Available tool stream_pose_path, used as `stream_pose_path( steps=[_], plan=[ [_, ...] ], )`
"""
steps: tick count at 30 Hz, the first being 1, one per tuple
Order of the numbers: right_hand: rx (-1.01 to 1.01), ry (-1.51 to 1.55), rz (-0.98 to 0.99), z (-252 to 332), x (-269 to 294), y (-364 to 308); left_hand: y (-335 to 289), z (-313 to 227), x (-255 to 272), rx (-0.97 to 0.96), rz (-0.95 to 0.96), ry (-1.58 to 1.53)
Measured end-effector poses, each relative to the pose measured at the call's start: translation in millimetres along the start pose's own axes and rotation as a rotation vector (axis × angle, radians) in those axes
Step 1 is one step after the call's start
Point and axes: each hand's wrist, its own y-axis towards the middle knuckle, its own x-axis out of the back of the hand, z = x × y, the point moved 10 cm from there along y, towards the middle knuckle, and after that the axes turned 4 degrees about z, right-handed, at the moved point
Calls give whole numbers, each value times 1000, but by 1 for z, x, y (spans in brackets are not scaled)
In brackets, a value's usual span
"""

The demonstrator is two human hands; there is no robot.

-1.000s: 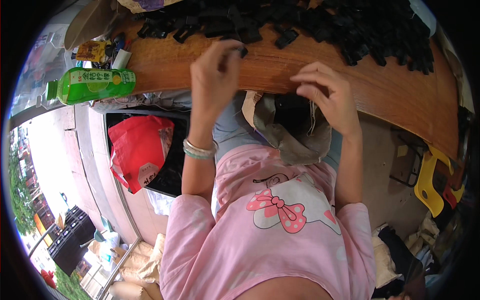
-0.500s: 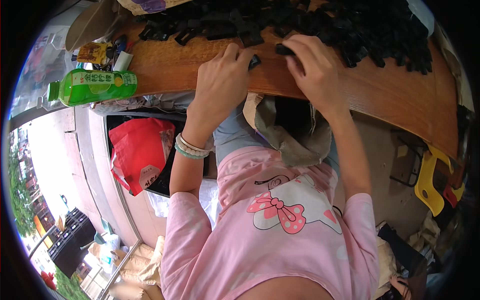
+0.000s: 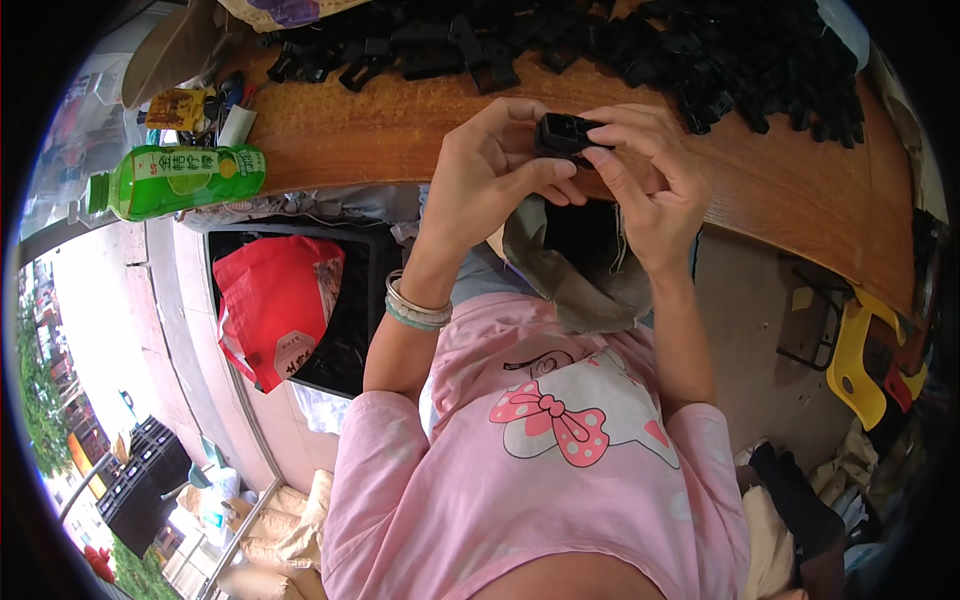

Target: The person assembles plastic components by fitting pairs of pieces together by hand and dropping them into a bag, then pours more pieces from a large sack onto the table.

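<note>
Above the table's near edge, my left hand (image 3: 482,178) and my right hand (image 3: 655,180) come together on a black plastic piece (image 3: 560,134). It is small and blocky, with a hollow showing on its upper side. My left fingers curl round its left end, the thumb lying below. At its right end my right thumb and fingers pinch; whether a second small part is there I cannot tell. Along the far side of the table spreads a heap of similar black plastic pieces (image 3: 690,60). Below my hands, at my lap, a grey-green cloth bag (image 3: 570,295) gapes with a dark inside.
The brown wooden table (image 3: 400,125) curves before me. A green drink bottle (image 3: 185,182) lies at its left edge beside small odds and ends. Lower left, a red bag (image 3: 275,300) sits in a black crate (image 3: 350,350). A yellow stool (image 3: 855,360) stands at the right.
My hands, apart over the table with a small black piece at each, have drawn nearer me and together. Both now grip one black piece. The view has shifted slightly.
</note>
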Motion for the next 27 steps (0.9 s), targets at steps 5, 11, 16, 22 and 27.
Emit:
stream_pose_path(
  steps=[5,11,16,22,27],
  plan=[
    [172,-189,40,19,-3,3,-1,6,-4,58,26,-54],
    [274,-288,2,30,-4,-5,-6,-3,-5,-6,-48,64],
    [145,-165,-63,22,5,-6,-10,-6,-7,0,-115,56],
    [186,-258,-58,30,7,-8,-12,-5,-5,-5,-151,43],
    [161,-185,23,23,4,-5,-8,-8,-9,-66,-108,114]
  ],
)
